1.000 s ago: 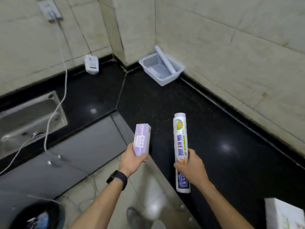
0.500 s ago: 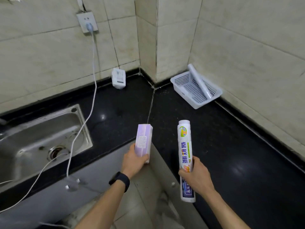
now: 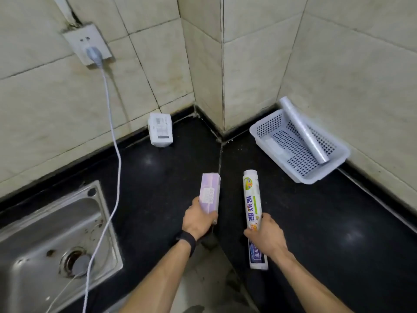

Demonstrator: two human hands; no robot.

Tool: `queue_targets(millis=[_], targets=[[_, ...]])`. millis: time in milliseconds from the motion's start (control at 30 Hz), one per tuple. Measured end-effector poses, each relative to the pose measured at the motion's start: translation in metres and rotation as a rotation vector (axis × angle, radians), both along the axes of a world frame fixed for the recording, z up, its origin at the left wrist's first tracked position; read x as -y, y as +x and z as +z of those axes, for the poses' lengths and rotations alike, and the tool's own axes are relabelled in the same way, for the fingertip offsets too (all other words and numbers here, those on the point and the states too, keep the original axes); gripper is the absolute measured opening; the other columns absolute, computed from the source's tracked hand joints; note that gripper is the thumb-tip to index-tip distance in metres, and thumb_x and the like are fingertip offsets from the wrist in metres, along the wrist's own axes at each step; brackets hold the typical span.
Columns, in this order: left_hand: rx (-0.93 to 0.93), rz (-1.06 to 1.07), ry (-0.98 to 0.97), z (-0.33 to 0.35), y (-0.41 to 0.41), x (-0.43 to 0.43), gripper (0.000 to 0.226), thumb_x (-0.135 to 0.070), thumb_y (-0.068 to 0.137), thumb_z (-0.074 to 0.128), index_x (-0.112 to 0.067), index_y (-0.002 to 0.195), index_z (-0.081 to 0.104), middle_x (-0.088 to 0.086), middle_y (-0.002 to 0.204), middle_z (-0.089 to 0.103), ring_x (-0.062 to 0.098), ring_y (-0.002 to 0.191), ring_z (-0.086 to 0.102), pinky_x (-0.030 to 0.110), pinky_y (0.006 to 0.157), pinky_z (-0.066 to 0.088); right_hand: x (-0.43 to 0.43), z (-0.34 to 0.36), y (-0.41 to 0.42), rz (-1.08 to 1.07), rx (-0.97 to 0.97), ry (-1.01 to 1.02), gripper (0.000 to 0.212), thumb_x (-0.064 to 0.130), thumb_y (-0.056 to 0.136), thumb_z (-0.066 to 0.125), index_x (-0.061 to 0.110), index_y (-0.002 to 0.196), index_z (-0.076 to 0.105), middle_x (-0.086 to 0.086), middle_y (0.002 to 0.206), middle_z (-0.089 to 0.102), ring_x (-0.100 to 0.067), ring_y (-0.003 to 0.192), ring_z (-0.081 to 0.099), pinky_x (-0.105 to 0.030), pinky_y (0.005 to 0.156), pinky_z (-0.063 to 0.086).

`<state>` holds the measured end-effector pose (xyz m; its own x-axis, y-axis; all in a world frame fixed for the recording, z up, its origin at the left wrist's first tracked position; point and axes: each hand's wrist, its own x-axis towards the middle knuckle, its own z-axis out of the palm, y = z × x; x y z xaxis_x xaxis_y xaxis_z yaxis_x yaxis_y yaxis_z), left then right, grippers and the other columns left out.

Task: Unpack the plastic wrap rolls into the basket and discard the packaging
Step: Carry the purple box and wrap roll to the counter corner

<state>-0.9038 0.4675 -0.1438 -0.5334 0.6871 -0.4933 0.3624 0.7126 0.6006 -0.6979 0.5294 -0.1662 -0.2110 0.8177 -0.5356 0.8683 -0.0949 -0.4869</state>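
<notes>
I've got both hands full over the black tabletop point(image 3: 158, 177). My left hand point(image 3: 198, 220) is wrapped around the lower end of a lilac box point(image 3: 209, 193), my right hand point(image 3: 266, 236) around the lower half of a printed wrap roll point(image 3: 253, 208), both pointing toward twelve o'clock. Forearms run up from six o'clock, wrists straight, thumbs on top. The white basket point(image 3: 268, 125) sits at two o'clock in the corner, one bare roll point(image 3: 302, 129) already slanting across it. Best play, I reckon: carry the right roll over, lower it alongside that one rather than dropping it on the rim.
</notes>
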Motion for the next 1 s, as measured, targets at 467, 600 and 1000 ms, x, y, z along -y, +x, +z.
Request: queue_targets(millis=[467, 600, 1000], targets=[[0.037, -0.106, -0.012, -0.035, -0.058, -0.148, 0.072, -0.035, 0.079, 0.069, -0.016, 0.141, 0.038, 0.008, 0.127, 0.058, 0.026, 0.108, 0.059, 0.035, 0.087, 0.051, -0.120, -0.029, -0.097, -0.076, 0.063, 0.025, 0.060, 0.041, 0.076, 0.072, 0.010, 0.119, 0.044, -0.009, 0.116, 0.056, -0.028, 0.099, 0.063, -0.040, 0.082, 0.054], [0.041, -0.147, -0.009, -0.048, -0.068, -0.161, 0.076, -0.039, 0.076, 0.073, -0.017, 0.141, 0.041, 0.006, 0.125, 0.060, 0.024, 0.108, 0.059, 0.034, 0.087, 0.051, -0.130, -0.034, -0.117, -0.052, 0.113, 0.056, 0.061, 0.040, 0.078, 0.072, 0.008, 0.120, 0.042, -0.011, 0.120, 0.054, -0.033, 0.100, 0.063, -0.038, 0.077, 0.051], [0.100, -0.167, 0.031, -0.062, -0.086, -0.189, 0.074, -0.046, 0.072, 0.074, -0.024, 0.137, 0.046, 0.000, 0.121, 0.064, 0.019, 0.103, 0.062, 0.037, 0.087, 0.054, -0.144, -0.036, -0.146, 0.017, 0.189, 0.118, 0.067, 0.044, 0.081, 0.070, 0.008, 0.128, 0.039, -0.010, 0.122, 0.043, -0.034, 0.091, 0.063, -0.033, 0.063, 0.041]])
